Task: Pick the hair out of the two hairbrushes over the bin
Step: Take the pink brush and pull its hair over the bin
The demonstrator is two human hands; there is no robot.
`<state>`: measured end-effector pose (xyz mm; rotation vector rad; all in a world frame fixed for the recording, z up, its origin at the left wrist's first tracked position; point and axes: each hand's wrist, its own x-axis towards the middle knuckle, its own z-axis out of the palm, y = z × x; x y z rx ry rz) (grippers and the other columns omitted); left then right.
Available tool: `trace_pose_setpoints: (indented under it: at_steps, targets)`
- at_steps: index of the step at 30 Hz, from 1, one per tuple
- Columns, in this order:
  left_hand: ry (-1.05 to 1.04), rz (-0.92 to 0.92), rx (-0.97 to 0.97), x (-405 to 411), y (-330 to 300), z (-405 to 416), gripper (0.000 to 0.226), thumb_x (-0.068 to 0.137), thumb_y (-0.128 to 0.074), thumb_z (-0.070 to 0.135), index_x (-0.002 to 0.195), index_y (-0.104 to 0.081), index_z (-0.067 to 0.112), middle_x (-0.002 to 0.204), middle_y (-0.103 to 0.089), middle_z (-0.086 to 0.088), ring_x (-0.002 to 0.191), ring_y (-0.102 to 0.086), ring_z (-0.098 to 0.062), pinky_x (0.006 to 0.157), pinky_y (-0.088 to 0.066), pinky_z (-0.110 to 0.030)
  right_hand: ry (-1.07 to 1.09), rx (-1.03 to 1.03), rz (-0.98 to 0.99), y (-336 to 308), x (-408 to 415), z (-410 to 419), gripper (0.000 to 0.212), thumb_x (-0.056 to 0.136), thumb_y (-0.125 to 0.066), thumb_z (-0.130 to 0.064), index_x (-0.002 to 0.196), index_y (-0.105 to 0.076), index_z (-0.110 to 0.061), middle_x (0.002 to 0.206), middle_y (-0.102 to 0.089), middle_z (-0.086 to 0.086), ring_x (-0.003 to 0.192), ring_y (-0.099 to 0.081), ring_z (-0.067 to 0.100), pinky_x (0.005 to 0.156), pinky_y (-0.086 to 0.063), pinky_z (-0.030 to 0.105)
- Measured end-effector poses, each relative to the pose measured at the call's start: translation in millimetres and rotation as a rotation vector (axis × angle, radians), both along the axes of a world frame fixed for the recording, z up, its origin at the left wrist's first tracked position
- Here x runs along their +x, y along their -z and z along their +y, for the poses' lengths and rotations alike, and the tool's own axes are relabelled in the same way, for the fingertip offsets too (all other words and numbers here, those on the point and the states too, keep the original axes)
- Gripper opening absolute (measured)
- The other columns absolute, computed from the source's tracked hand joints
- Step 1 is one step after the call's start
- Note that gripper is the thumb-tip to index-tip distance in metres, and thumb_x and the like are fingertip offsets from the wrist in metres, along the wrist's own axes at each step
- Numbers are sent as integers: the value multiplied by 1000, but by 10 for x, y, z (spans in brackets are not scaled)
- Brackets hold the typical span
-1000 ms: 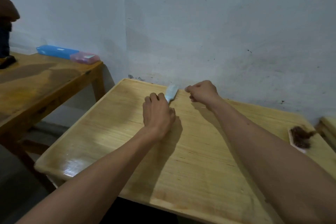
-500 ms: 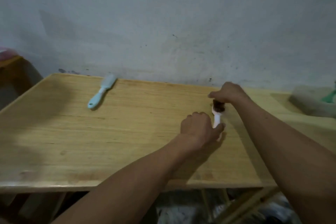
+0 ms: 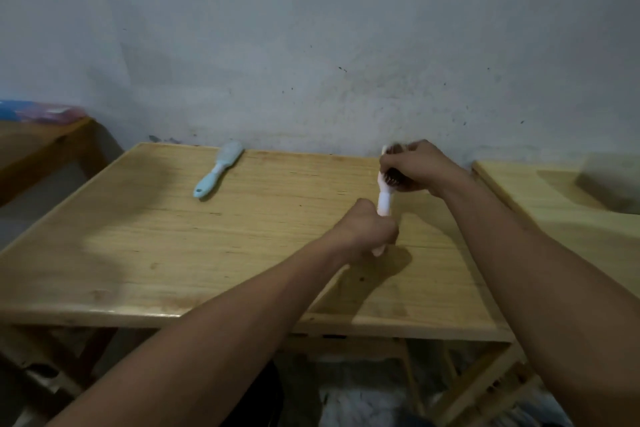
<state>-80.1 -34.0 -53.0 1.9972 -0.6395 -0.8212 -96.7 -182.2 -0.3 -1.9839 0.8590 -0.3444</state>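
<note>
- Change from half a second back: white hairbrush (image 3: pixel 385 199) was lying on the worktop (image 3: pixel 242 253) under both my hands, now it's lifted clear, right of centre in the frame.
- A second back I was at the blue hairbrush (image 3: pixel 217 173); that one now lies untouched at the upper left of the worktop, near the wall.
- Left hand (image 3: pixel 367 230) grip: fist wrapped round the white handle, handle tip poking out below the fist.
- Right hand (image 3: pixel 414 165) grip: fingers curled over the brush head and the dark hair clump (image 3: pixel 394 179), looks like a pinch on the hair, exact finger contact blurred, can't confirm.
- Meaning for the task: I judge the blue one done or set aside and the white one just started. No bin visible in frame, so I can't tell whether the plucking is happening over it; may need to move first.
- White brush long axis: near upright in the frame, slight lean, head up toward the wall, handle down toward me.
- Blue brush long axis: diagonal, head to upper right by the wall, handle with hang-hole to lower left, lying flat.
</note>
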Motion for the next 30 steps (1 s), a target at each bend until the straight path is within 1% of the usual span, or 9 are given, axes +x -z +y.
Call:
trace_pose_setpoints:
  at_steps: [3, 6, 9, 12, 15, 19, 21, 27, 30]
  targets:
    - [-141, 107, -208, 118, -12, 284, 29, 91, -58, 8, 118, -54, -2, 83, -65, -14, 66, -62, -23, 58, -52, -33, -175, 0, 19, -197, 118, 421, 40, 72, -79, -19, 104, -68, 2, 100, -73, 23, 88, -75, 33, 75, -64, 49]
    - [-297, 198, -376, 190, -23, 648, 8, 95, -50, 5, 101, -53, 1, 73, -54, -12, 54, -52, -21, 49, -44, -31, -301, -19, 37, -304, 223, 886, 36, 73, -80, -17, 102, -70, 3, 100, -75, 22, 87, -76, 32, 74, -64, 46]
    - [-399, 220, -422, 255, -12, 1084, 5, 92, -48, 4, 92, -52, 4, 67, -44, -7, 46, -41, -18, 46, -33, -28, -400, -34, 49, -341, 314, 1282, 41, 77, -80, -35, 103, -71, -4, 102, -75, 15, 86, -77, 28, 72, -65, 40]
    - [-481, 217, -417, 286, 34, 1589, 7, 91, -47, 5, 88, -54, 5, 64, -44, -6, 42, -39, -18, 45, -31, -26, -456, -29, 48, -336, 381, 1654, 51, 85, -69, -52, 110, -67, -7, 110, -70, 13, 90, -75, 29, 69, -65, 36]
    - [-508, 191, -405, 245, 96, 2110, 5, 92, -51, 7, 88, -53, 7, 63, -42, -5, 41, -37, -18, 45, -26, -26, -462, -29, -24, -267, 435, 1991, 43, 93, -63, -38, 113, -67, 0, 112, -70, 18, 75, -69, 23, 68, -64, 35]
    - [-477, 218, -415, 76, 226, 2726, 20, 96, -55, 19, 111, -58, 5, 59, -39, -1, 44, -34, -17, 44, -23, -28, -551, -34, -90, -124, 434, 2371, 27, 88, -70, -7, 104, -69, 14, 83, -67, 17, 68, -66, 23, 64, -64, 31]
    - [-470, 236, -426, -56, 338, 3016, 16, 95, -54, 21, 103, -56, 7, 59, -37, -1, 45, -31, -17, 43, -21, -28, -606, 13, -83, 0, 381, 2587, 17, 84, -73, 2, 97, -71, 13, 81, -68, 19, 69, -67, 26, 65, -64, 32]
    - [-472, 282, -342, -458, 991, 3820, 24, 100, -55, 32, 89, -54, 10, 59, -38, -3, 43, -34, -17, 43, -26, -26, -762, 30, 68, 561, 110, 3199, 11, 82, -75, 5, 92, -74, 8, 83, -75, 25, 66, -72, 25, 69, -64, 35]
    - [-415, 341, -287, -610, 1307, 4114, 38, 93, -60, 47, 85, -54, 10, 60, -36, -6, 43, -33, -19, 43, -27, -26, -819, -6, 126, 935, -35, 3373, 5, 81, -75, 2, 86, -74, 4, 77, -76, 22, 65, -74, 25, 71, -64, 37]
